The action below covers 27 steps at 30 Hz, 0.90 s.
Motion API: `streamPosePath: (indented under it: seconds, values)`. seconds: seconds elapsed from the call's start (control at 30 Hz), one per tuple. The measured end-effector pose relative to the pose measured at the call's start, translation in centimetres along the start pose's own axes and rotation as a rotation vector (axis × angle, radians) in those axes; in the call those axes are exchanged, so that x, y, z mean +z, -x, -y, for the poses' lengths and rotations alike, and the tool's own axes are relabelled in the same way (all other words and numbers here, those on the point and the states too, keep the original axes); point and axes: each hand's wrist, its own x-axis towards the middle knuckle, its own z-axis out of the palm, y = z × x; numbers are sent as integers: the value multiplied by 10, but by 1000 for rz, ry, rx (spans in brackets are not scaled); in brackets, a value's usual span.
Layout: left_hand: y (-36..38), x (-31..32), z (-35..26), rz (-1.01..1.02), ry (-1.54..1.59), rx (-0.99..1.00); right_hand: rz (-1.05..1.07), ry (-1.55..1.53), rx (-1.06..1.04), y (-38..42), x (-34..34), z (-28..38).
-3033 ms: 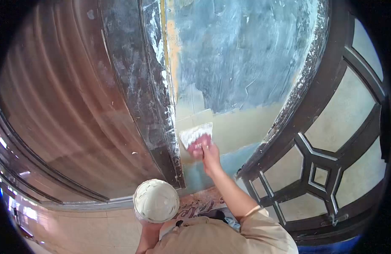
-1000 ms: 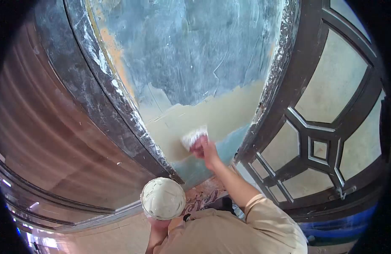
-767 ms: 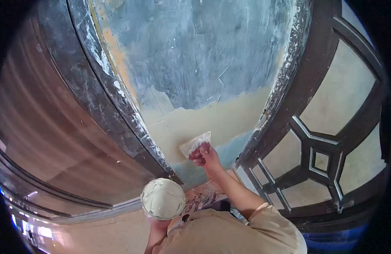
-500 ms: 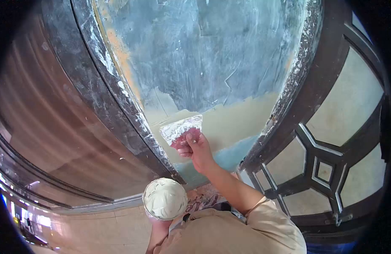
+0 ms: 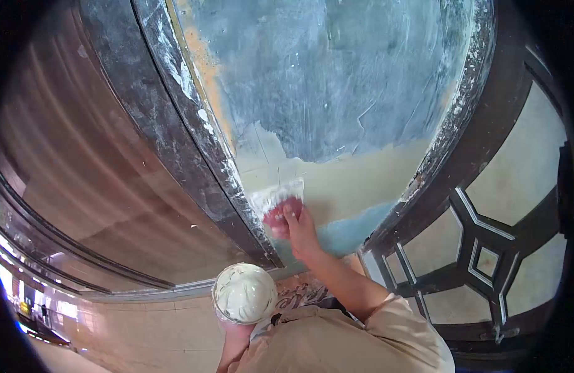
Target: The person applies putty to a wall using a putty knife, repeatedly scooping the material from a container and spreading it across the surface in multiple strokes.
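Desk: What do the right fingers hold?

Operator: Watching remotely, I see the right hand (image 5: 301,231) closed around a red scraper (image 5: 279,205), thumb on its upper face. The white-smeared blade fans out just beyond the fingers, over a beige coat (image 5: 355,177) on the blue wall (image 5: 305,87); whether its edge touches, I cannot tell.

Desk: And the left?

Operator: The left hand (image 5: 237,331) bears a round tub (image 5: 215,297) of white paste (image 5: 244,292). The tub rests just above that hand, left of the right fingers and nearer the wearer's body. Its fingers are mostly hidden, so I cannot tell how far they curl.

Desk: What surrounds them?

Operator: I see a dark post (image 5: 193,149) left of the right fingers, a dark door (image 5: 464,224) with pale panels well to their right, and a tan sleeve (image 5: 402,323) behind them.
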Motion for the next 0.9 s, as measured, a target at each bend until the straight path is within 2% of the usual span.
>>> streamPosePath:
  seconds: [0.07, 0.13, 0.2, 0.27, 0.33, 0.47, 0.6, 0.67, 0.7, 0.77, 0.8, 0.83, 0.9]
  values:
    - [-1, -1, -11, 78, -419, 193, -30, 82, 163, 11, -30, -32]
    - [-3, -10, -10, 90, -392, 191, -40, 95, 211, 23, -57, -51]
    - [-11, -14, -10, 100, -345, 191, -43, 107, 255, 18, -53, -52]
    - [-9, -18, -7, 110, -302, 161, 26, 150, 14, 10, -28, -28]
    - [-20, -15, -13, 128, -263, 127, 114, 110, -92, 9, 13, 23]
    - [-20, -23, -4, 171, -172, 86, 139, 158, -201, -9, 21, 33]
    - [-23, -39, 5, 192, -74, 47, -101, 191, -13, 1, -42, -51]
    - [-19, -46, 9, 191, -27, 17, -147, 176, 208, 24, -85, -90]
    - [-18, -50, 10, 194, -6, 6, -151, 175, 208, 29, -97, -99]
    - [-19, -54, 13, 195, 43, -2, -162, 346, 260, 33, -91, -89]
    - [-18, -57, 15, 190, 66, -14, -127, 271, 201, 27, -87, -85]
    - [-19, -55, 14, 186, 88, -28, -96, 194, 142, 25, -54, -51]
    - [-24, -50, 13, 189, 131, -49, 76, 260, -13, 9, -19, -8]
